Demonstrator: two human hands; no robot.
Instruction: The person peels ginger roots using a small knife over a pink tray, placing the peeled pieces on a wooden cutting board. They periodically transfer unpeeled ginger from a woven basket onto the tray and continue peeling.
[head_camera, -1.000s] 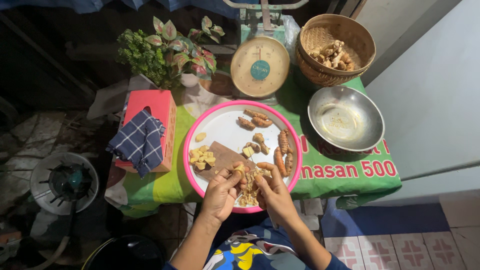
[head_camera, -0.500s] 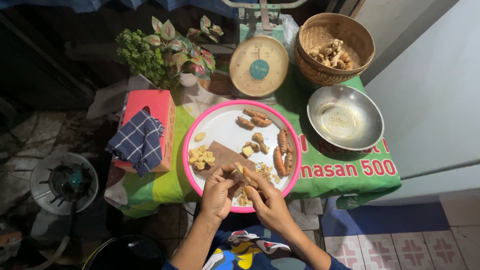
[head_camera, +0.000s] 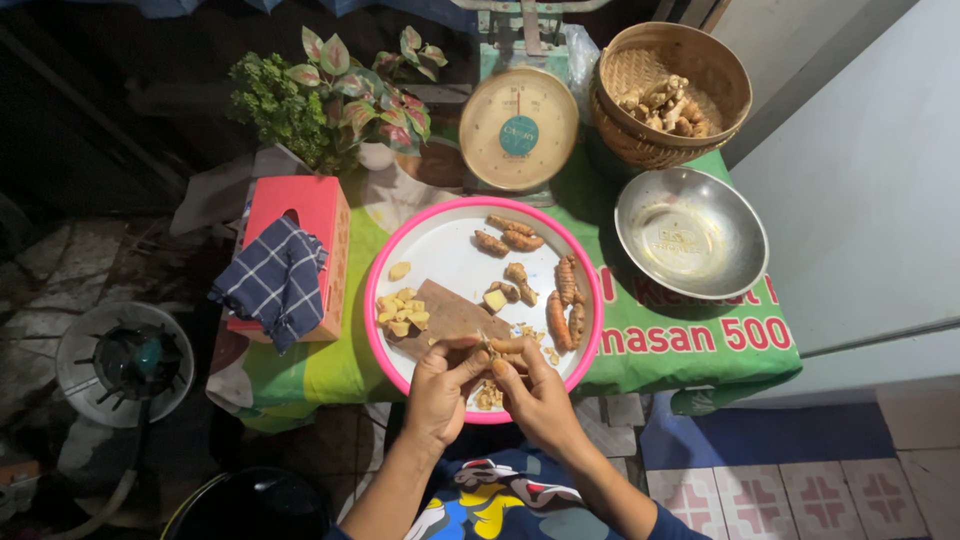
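Both hands met over the near rim of the round white tray with a pink rim (head_camera: 400, 240), and a small piece of turmeric root (head_camera: 487, 346) sat pinched between them. The left hand (head_camera: 440, 390) curled around the root from the left, its thumb and fingertips closed on it. The right hand (head_camera: 535, 395) pressed in from the right, fingers bent and gripping the same piece, so the root lay right at the meeting point of the two sets of fingertips, just above the tray's surface. Whether a blade was held in either hand could not be told.

On the tray, a small brown wooden cutting board (head_camera: 445, 318) lay just beyond the hands, with a heap of pale yellow peeled chunks (head_camera: 400, 312) to its left and several unpeeled orange-brown roots (head_camera: 560, 300) to its right. Loose peelings (head_camera: 488, 397) lay beneath the hands.

Farther off on the green table cover (head_camera: 690, 350) stood a steel bowl (head_camera: 690, 232), a woven basket of roots (head_camera: 670, 95), a dial weighing scale (head_camera: 518, 128) and a red tissue box (head_camera: 300, 225) draped with a checked cloth (head_camera: 272, 285)
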